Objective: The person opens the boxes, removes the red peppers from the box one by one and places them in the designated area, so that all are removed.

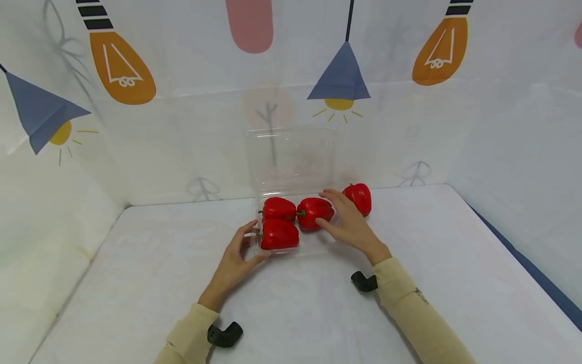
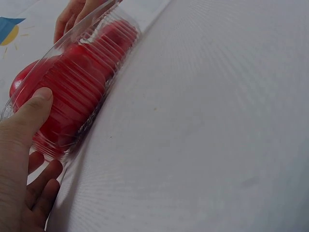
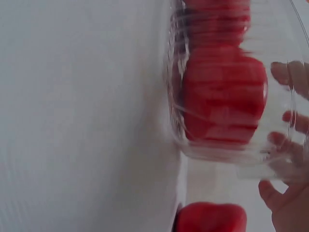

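Note:
A clear plastic container [image 1: 318,248] with its lid [image 1: 291,156] raised at the back holds three red peppers: two at the left [image 1: 279,208] [image 1: 280,234] and one at the right [image 1: 311,211]. My left hand [image 1: 234,265] grips the container's left side, thumb at the near corner; in the left wrist view the thumb [image 2: 36,108] presses the clear wall. My right hand [image 1: 352,225] is spread over the right end, around the right pepper; in the right wrist view its fingers [image 3: 289,142] show past the clear wall, with a gap to the pepper [image 3: 224,96].
Another red pepper [image 1: 359,198] lies outside the container at the right, beyond my right hand. Dark curved pieces [image 1: 225,334] [image 1: 364,281] are at both wrists. The white table [image 1: 154,263] meets a printed cloth [image 1: 204,141] at its back edge.

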Demonstrator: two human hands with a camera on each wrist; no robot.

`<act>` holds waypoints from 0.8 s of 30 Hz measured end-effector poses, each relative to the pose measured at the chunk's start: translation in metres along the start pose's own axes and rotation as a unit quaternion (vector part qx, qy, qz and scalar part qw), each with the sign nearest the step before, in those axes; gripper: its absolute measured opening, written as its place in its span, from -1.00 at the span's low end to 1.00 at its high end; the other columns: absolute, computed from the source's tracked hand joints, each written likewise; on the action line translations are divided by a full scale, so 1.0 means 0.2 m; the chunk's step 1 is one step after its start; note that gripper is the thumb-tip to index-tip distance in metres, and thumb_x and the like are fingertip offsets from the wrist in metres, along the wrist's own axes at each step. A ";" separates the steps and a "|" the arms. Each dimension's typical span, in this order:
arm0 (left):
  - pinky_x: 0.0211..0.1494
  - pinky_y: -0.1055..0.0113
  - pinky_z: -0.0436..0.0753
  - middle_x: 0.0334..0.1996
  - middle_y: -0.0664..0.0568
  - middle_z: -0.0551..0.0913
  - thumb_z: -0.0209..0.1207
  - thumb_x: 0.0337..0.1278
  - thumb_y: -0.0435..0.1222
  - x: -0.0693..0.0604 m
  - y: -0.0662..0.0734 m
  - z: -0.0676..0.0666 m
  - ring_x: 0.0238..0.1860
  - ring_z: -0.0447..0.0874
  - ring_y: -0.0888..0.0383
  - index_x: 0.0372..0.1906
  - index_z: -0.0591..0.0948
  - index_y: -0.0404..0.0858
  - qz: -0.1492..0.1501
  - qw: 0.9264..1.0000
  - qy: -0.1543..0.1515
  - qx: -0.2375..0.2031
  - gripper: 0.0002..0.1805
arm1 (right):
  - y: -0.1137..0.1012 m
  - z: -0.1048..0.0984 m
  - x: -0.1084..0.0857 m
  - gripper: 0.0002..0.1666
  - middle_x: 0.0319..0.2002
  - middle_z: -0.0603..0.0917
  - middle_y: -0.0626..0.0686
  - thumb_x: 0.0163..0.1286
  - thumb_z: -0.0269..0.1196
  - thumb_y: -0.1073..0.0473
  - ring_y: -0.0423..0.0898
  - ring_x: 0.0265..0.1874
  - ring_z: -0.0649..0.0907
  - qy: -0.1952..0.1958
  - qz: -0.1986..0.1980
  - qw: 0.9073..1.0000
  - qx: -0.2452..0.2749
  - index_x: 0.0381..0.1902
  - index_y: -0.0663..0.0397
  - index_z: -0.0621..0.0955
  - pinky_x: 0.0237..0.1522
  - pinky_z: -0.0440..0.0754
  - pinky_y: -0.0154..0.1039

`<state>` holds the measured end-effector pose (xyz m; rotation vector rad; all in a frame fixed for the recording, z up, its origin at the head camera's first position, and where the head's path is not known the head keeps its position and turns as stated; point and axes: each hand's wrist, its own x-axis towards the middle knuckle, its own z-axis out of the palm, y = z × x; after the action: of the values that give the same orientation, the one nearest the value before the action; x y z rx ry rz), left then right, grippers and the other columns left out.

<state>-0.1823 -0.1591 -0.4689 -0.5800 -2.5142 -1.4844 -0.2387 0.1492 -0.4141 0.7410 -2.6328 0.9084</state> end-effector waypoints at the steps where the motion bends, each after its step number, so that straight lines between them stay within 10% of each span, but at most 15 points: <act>1: 0.26 0.31 0.52 0.19 0.07 0.42 0.37 -0.03 -0.11 0.00 0.00 0.00 0.13 0.52 0.10 0.43 0.15 0.02 0.000 1.000 0.000 0.000 -0.09 | -0.01 0.00 0.00 -0.20 0.35 0.33 0.06 0.17 0.34 -0.01 0.03 0.34 0.31 -0.006 -0.004 1.000 -0.005 0.33 0.00 0.31 0.29 0.40 0.15; 24: 0.25 0.29 0.53 0.17 0.11 0.43 0.38 -0.04 -0.11 0.01 0.00 0.00 0.13 0.51 0.13 0.42 0.15 0.07 -0.004 1.000 0.001 -0.007 -0.09 | -0.03 0.02 0.05 -0.01 0.43 0.18 0.07 0.12 0.38 -0.01 0.07 0.41 0.20 -0.117 0.025 0.992 -0.049 0.44 -0.16 0.15 0.46 -0.04 0.23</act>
<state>-0.1833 -0.1582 -0.4689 -0.5698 -2.5086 -1.5066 -0.2431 0.1389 -0.4104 0.8051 -2.8883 0.7381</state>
